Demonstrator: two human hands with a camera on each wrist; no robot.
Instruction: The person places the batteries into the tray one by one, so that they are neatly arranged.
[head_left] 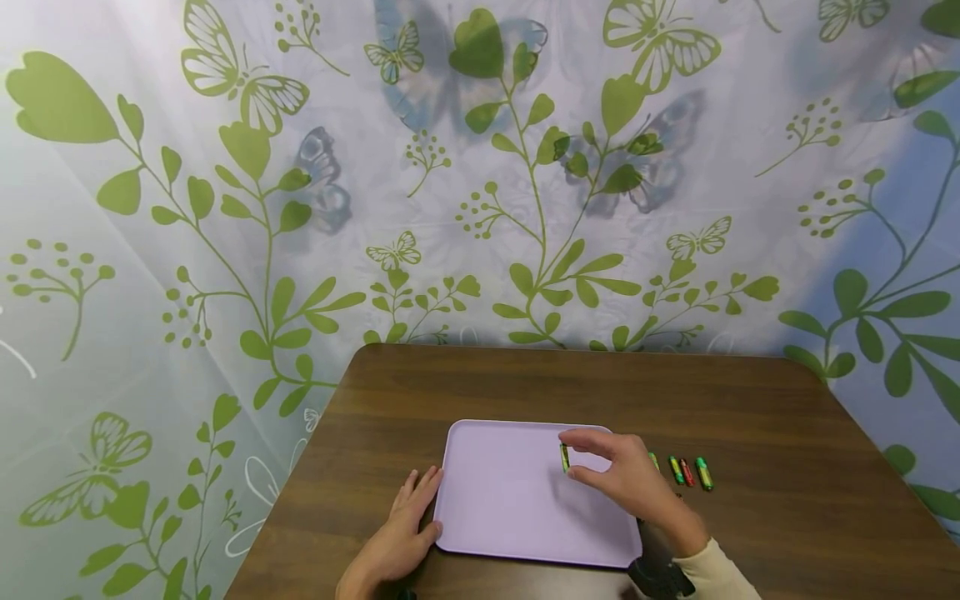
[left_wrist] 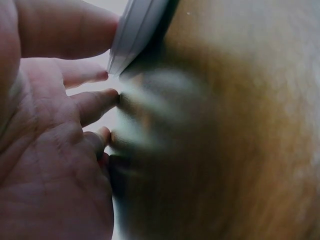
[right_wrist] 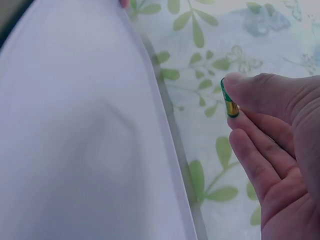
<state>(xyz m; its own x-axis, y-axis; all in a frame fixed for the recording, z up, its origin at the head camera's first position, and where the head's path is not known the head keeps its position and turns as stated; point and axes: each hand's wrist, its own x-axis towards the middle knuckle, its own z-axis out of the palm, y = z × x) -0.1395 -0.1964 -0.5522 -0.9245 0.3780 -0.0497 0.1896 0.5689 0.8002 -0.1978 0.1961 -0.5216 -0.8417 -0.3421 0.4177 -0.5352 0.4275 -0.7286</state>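
A pale purple tray [head_left: 525,500] lies on the brown wooden table. Over its right half, my right hand [head_left: 633,475] pinches a small green and gold battery [head_left: 565,457] between thumb and fingertips. The right wrist view shows the same battery [right_wrist: 230,100] upright, its ends uncovered, above the tray [right_wrist: 90,75]. My left hand [head_left: 401,529] rests at the tray's left edge with its fingers fairly straight. In the left wrist view, the thumb and fingertips of that hand [left_wrist: 55,125] touch or nearly touch the tray rim [left_wrist: 137,35].
Right of the tray lie several more batteries: a green one [head_left: 677,470], a red one [head_left: 687,472], another green one [head_left: 703,473] and one partly behind my right hand. A curtain [head_left: 450,208] with green leaves and butterflies hangs behind the table [head_left: 787,500].
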